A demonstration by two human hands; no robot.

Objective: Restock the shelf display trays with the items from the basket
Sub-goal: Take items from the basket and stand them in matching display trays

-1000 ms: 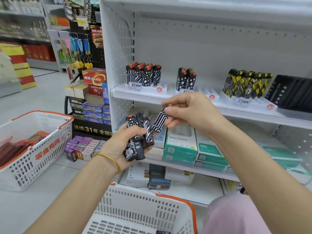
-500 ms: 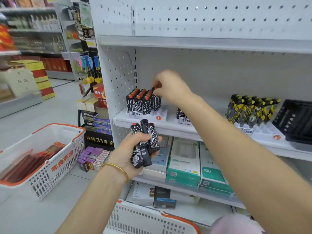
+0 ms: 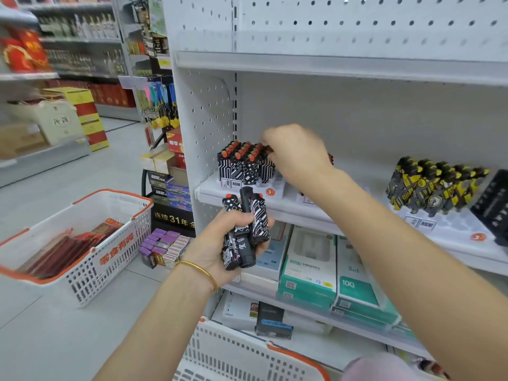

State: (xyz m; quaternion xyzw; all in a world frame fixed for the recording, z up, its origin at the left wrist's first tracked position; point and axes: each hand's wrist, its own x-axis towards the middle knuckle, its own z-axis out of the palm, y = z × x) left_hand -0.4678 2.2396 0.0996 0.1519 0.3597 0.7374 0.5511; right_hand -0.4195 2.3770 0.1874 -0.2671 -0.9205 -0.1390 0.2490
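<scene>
My left hand (image 3: 214,251) grips a bundle of three black-and-white patterned lighters (image 3: 246,229) with red caps, held upright in front of the shelf edge. My right hand (image 3: 297,155) reaches over the white display tray (image 3: 270,192) on the middle shelf. Its fingertips pinch the red top of a lighter at the right end of the lighters standing in the tray (image 3: 242,163). The hand is blurred and hides the lighter's body. The white basket with an orange rim (image 3: 247,353) sits below me at the bottom edge.
Yellow-and-black lighters (image 3: 434,185) stand in a tray further right, next to a black tray (image 3: 492,204). Green boxes (image 3: 308,268) fill the shelf below. A second basket (image 3: 90,259) with red packets stands on the floor at left, beside small purple boxes (image 3: 162,246).
My right hand has taken one lighter from the bundle up to the left tray and now sets it at the row's right end. The left hand rose slightly. The view has tilted upward.
</scene>
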